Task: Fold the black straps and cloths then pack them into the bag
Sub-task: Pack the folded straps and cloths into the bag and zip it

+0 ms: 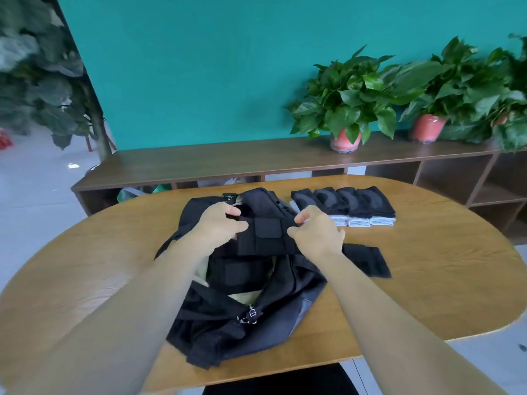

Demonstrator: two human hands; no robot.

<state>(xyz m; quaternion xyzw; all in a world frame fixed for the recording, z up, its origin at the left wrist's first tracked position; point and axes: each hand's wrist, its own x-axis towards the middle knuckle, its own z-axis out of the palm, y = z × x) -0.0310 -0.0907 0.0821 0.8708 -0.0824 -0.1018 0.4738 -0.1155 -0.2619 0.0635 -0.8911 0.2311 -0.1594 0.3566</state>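
A black bag (248, 312) lies open on the wooden table (427, 280), its pale lining showing. Over its opening I hold a folded black strap (266, 238) with a velcro patch. My left hand (221, 223) grips the strap's left end and my right hand (316, 229) pinches its right end. Another folded strap (236, 273) lies inside the bag below it. One more black strap (368, 260) rests flat on the table to the right of the bag. Several folded black cloths (345, 205) lie in a row at the back right.
A low wooden shelf unit (228, 163) runs along the teal wall behind the table. Two potted plants (346, 109) (427, 109) stand on its right half. A tall plant (57, 89) stands at the far left. The table's front edge is close to my body.
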